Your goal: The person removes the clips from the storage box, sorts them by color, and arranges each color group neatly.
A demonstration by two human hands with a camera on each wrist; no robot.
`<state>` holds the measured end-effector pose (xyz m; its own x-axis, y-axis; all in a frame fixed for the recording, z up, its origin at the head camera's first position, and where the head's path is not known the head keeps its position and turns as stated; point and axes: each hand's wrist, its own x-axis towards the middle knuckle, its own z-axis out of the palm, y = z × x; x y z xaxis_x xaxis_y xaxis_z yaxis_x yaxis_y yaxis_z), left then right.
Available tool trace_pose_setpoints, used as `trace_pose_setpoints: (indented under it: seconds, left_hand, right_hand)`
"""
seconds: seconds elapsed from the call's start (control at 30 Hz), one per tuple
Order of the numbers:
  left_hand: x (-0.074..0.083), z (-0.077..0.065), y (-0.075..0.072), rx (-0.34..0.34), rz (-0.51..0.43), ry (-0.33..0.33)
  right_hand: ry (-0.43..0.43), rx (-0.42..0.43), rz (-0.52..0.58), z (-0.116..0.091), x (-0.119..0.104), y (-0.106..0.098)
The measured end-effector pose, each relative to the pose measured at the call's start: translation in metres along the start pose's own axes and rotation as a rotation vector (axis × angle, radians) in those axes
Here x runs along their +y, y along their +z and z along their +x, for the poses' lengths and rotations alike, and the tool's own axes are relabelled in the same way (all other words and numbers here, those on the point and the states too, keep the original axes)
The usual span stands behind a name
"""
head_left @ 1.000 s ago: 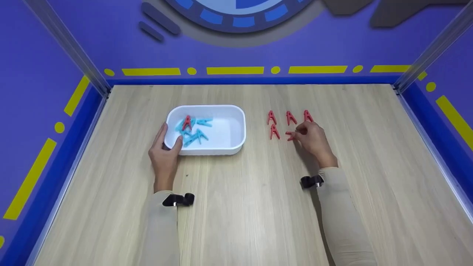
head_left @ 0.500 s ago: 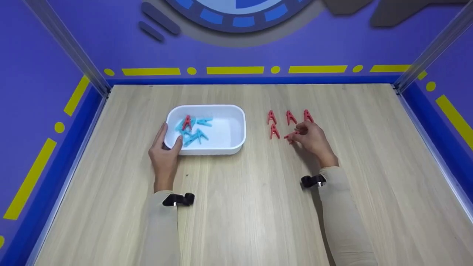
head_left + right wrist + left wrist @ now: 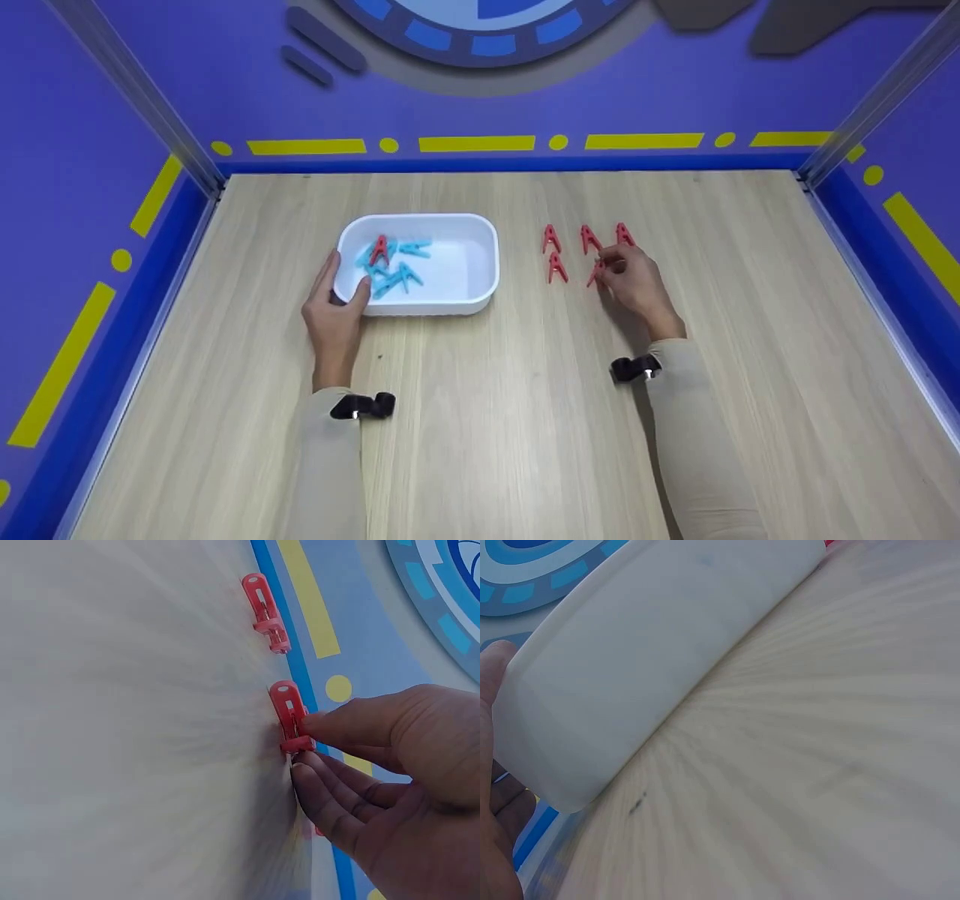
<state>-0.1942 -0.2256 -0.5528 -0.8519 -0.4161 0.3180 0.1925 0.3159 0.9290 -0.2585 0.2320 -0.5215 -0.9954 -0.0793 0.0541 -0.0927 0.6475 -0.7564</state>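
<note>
My left hand point(image 3: 332, 322) grips the left end of a white plastic tub point(image 3: 431, 307), thumb at the near corner of its rim. Inside the tub lie several light blue clothespins point(image 3: 388, 284) and one red clothespin point(image 3: 379, 250). My right hand point(image 3: 641, 289) pinches another red clothespin point(image 3: 287, 709) between thumb and fingertips, close over the table, its legs pointing toward me. Left of it lies a red clothespin point(image 3: 556, 268), and behind are three more in a row, the rightmost clothespin point(image 3: 624, 234) partly covered by my right hand.
The wooden table point(image 3: 480, 420) is bounded by a blue-purple back wall point(image 3: 480, 112) and side walls with yellow dashes. A black wrist camera point(image 3: 364, 406) is strapped on the left sleeve, another camera point(image 3: 634, 369) on the right.
The red clothespin in my right hand has turned from lying sideways to pointing its legs toward me, lining up beside the others. My left hand and the tub have stayed put.
</note>
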Motion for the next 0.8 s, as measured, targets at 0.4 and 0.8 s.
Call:
trace_pose_setpoints:
  seconds: [0.4,0.8]
  left_hand:
    - [0.0014,-0.0003,0.0004,-0.004,0.012,0.005]
    - [0.0017,0.0000,0.0008,0.009,-0.011,-0.006]
  right_hand:
    - [0.177,-0.099,-0.051,-0.0066,-0.0098,-0.0074]
    - [0.104,-0.066,-0.019,-0.0023,-0.0050,-0.0028]
